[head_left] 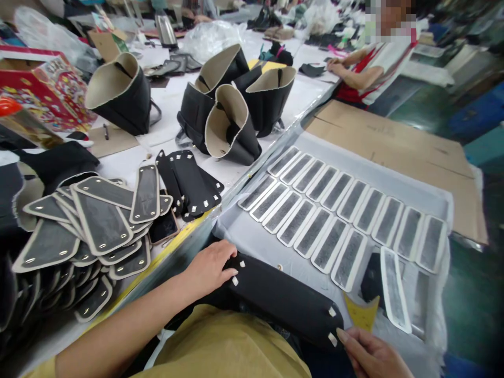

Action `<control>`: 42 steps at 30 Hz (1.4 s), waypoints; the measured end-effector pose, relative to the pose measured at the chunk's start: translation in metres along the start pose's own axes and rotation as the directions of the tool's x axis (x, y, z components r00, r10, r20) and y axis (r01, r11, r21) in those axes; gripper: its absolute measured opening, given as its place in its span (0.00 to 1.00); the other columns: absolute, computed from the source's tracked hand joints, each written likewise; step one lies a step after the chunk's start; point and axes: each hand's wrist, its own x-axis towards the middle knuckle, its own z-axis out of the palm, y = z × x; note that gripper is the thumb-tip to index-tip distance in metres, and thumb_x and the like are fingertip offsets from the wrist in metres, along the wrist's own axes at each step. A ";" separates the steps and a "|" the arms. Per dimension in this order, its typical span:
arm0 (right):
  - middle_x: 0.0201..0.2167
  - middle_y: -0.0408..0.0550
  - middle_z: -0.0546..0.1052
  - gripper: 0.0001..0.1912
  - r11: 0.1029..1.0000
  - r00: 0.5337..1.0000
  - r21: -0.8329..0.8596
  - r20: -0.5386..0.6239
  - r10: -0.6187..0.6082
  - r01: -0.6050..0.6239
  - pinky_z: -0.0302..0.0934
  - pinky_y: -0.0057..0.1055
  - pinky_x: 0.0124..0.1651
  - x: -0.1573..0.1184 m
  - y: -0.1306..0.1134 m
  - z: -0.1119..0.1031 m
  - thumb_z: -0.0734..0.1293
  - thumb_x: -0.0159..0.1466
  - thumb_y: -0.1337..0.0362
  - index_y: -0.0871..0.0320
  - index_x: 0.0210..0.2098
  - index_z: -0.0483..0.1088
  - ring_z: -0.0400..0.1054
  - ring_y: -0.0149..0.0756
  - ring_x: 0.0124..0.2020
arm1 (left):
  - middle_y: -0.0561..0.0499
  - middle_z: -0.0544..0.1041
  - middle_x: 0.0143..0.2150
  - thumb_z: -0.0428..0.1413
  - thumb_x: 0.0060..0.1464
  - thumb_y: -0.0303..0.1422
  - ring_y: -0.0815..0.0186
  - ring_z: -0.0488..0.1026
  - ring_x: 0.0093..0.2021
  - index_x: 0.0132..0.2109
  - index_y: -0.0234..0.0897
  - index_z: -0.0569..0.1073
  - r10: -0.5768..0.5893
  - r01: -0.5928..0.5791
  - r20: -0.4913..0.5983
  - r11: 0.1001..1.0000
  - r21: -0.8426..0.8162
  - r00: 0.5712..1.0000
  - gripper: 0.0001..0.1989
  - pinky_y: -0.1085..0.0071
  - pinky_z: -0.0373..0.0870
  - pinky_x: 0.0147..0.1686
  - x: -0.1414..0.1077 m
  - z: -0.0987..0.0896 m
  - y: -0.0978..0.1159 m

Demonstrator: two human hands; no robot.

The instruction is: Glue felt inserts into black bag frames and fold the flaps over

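Note:
Held low in front of my body is a long black bag-base panel (283, 299) with rounded ends and small pale tabs standing out near its corners. My left hand (210, 266) is closed on its left end, thumb and fingers at the edge. At the opposite end, my right hand (372, 350) pinches the rim beside a tab. Several similar black panels (191, 181) lie on the table to the left. A large pile of grey-faced panels with pale borders and metal studs (103, 223) spreads next to them.
Rows of white-edged dark strips (319, 231) lie on a grey surface at right, with one loose strip (395, 289) and a yellow notched piece (361, 311) nearby. Black bag bodies (252, 142) stand behind. Flattened cardboard (389, 136) lies beyond; a person (364, 71) works at the back.

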 end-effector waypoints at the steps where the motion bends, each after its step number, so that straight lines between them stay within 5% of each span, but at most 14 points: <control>1: 0.09 0.35 0.56 0.25 1.000 1.000 0.003 -0.014 -0.014 0.014 0.42 0.23 0.18 -0.002 -0.002 0.000 0.59 0.53 0.40 0.58 0.21 0.59 0.49 0.23 0.11 | 0.48 0.70 0.44 0.54 0.49 0.30 0.61 0.67 0.44 0.40 0.38 0.67 0.084 -0.084 -0.022 0.996 0.029 0.996 0.09 0.65 0.64 0.43 -0.001 0.001 0.002; 7: 0.11 0.35 0.60 0.22 0.990 0.998 0.120 -0.006 -0.069 0.069 0.41 0.22 0.15 -0.002 -0.009 -0.002 0.62 0.53 0.45 0.59 0.21 0.59 0.52 0.22 0.10 | 0.50 0.65 0.58 0.45 0.49 0.19 0.59 0.57 0.59 0.38 0.41 0.70 0.439 -0.440 0.035 0.889 0.130 0.898 0.15 0.56 0.55 0.57 0.001 0.017 0.020; 12: 0.11 0.35 0.61 0.20 0.979 0.996 0.186 -0.036 -0.080 0.086 0.41 0.21 0.14 -0.002 -0.006 -0.002 0.62 0.55 0.48 0.59 0.20 0.57 0.53 0.21 0.09 | 0.45 0.59 0.63 0.52 0.54 0.35 0.56 0.53 0.62 0.38 0.38 0.69 0.576 -0.582 0.087 0.807 0.103 0.813 0.07 0.53 0.46 0.62 0.006 0.038 0.053; 16: 0.11 0.36 0.62 0.18 0.967 0.995 0.237 -0.053 -0.089 0.099 0.42 0.20 0.13 -0.003 -0.005 -0.001 0.62 0.55 0.51 0.59 0.20 0.58 0.54 0.22 0.09 | 0.41 0.61 0.61 0.53 0.54 0.38 0.54 0.55 0.62 0.36 0.36 0.68 0.641 -0.643 0.062 0.757 0.114 0.765 0.09 0.53 0.50 0.61 0.017 0.062 0.075; 21: 0.12 0.35 0.62 0.18 0.953 0.987 0.268 -0.106 -0.119 0.144 0.43 0.19 0.13 -0.006 -0.001 0.001 0.62 0.57 0.52 0.59 0.21 0.58 0.54 0.21 0.09 | 0.39 0.63 0.59 0.56 0.52 0.36 0.53 0.57 0.60 0.36 0.35 0.67 0.648 -0.649 0.047 0.756 0.088 0.761 0.09 0.52 0.56 0.59 0.025 0.080 0.083; 31: 0.13 0.36 0.61 0.16 0.959 0.961 0.194 -0.225 -0.161 0.206 0.47 0.22 0.14 -0.005 0.011 0.010 0.59 0.60 0.52 0.57 0.23 0.58 0.54 0.24 0.11 | 0.41 0.67 0.56 0.62 0.43 0.32 0.52 0.61 0.57 0.34 0.37 0.64 0.596 -0.596 0.016 0.803 0.029 0.803 0.14 0.49 0.62 0.54 0.027 0.082 0.087; 35: 0.15 0.39 0.62 0.16 0.926 0.854 -0.076 -0.366 -0.371 0.370 0.51 0.23 0.21 -0.021 0.005 0.011 0.58 0.62 0.56 0.58 0.22 0.60 0.56 0.25 0.16 | 0.40 0.67 0.55 0.64 0.41 0.32 0.51 0.62 0.56 0.33 0.38 0.63 0.594 -0.595 0.025 0.802 0.052 0.804 0.16 0.49 0.63 0.53 0.026 0.083 0.089; 39: 0.19 0.41 0.65 0.12 0.773 0.700 -0.257 -0.328 -0.634 0.580 0.51 0.24 0.27 -0.035 -0.003 0.008 0.59 0.62 0.61 0.58 0.24 0.62 0.57 0.26 0.21 | 0.39 0.67 0.54 0.63 0.42 0.32 0.52 0.63 0.56 0.33 0.37 0.62 0.614 -0.614 0.017 0.787 0.066 0.789 0.16 0.49 0.63 0.53 0.025 0.082 0.089; 42: 0.17 0.40 0.64 0.14 0.829 0.747 -0.216 -0.361 -0.559 0.516 0.50 0.24 0.26 -0.029 0.000 0.005 0.59 0.63 0.59 0.58 0.23 0.61 0.57 0.26 0.21 | 0.39 0.68 0.53 0.64 0.41 0.32 0.51 0.65 0.54 0.34 0.37 0.63 0.614 -0.612 0.007 0.786 0.082 0.789 0.17 0.50 0.65 0.52 0.025 0.078 0.091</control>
